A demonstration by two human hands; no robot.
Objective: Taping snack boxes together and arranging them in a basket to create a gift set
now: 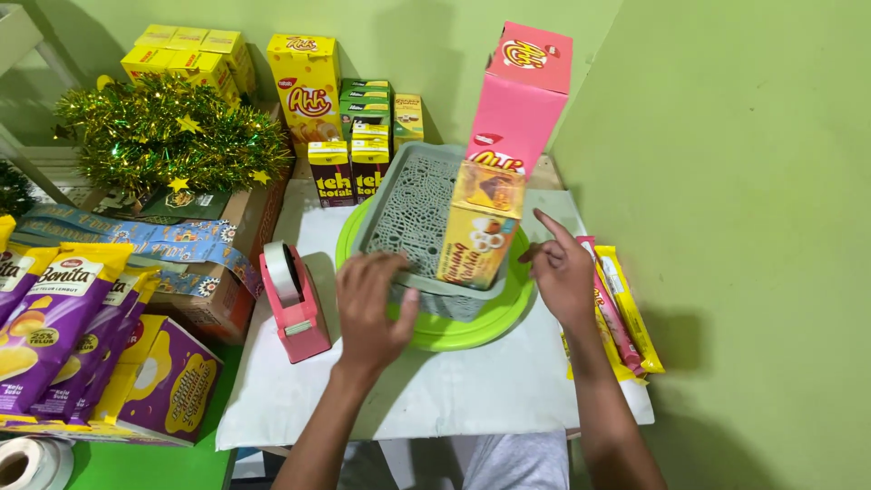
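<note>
Bright even light, soft shadows on wall, edges warped.

arms: bare, no sleeves | left hand [370, 308], right hand [561, 269]: ungloved | lap: grey cloth

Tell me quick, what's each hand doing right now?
Left hand: open, resting on the grey basket rim, holding nothing.
Right hand: empty, index finger pointing, beside the yellow box.
</note>
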